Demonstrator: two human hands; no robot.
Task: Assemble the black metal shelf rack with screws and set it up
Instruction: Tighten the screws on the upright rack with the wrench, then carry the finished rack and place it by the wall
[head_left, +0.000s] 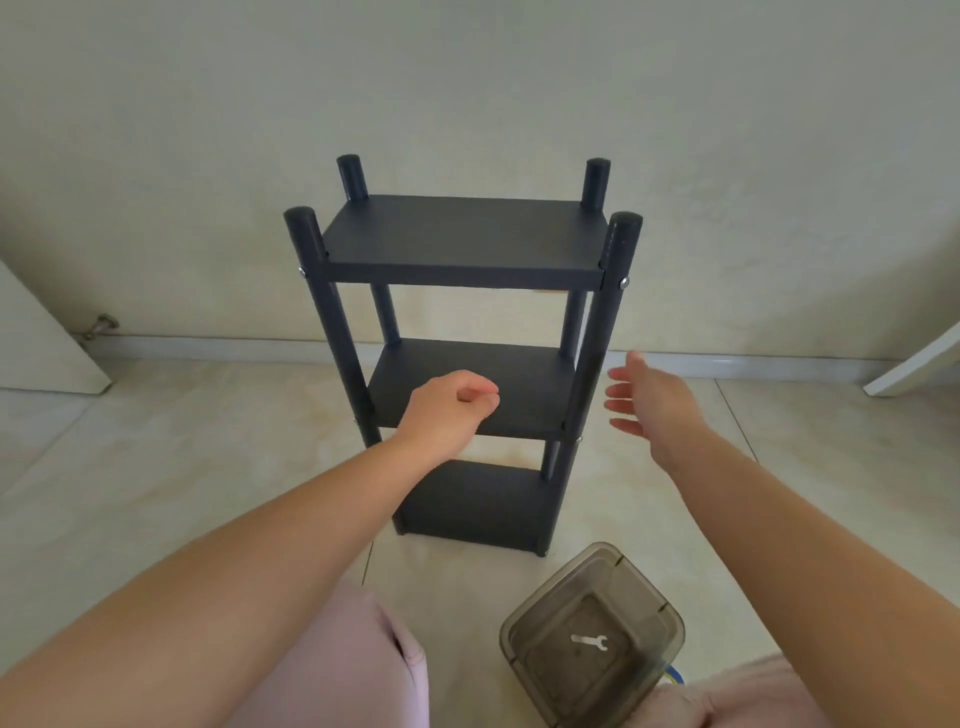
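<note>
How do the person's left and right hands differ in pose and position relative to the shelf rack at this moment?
The left hand has its fingers curled, apparently empty, in front of the shelf rack at its middle shelf; the right hand has its fingers spread and straight. The left hand overlaps the rack in view, while the right hand sits just outside the front right post. Both are bare, reach forward at about middle-shelf height, and hold nothing visible.

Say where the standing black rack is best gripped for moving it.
Probably the two front posts of the rack, just under the top shelf, one hand from each side: they stand upright and exposed, and a high, symmetric hold resists tipping.
</note>
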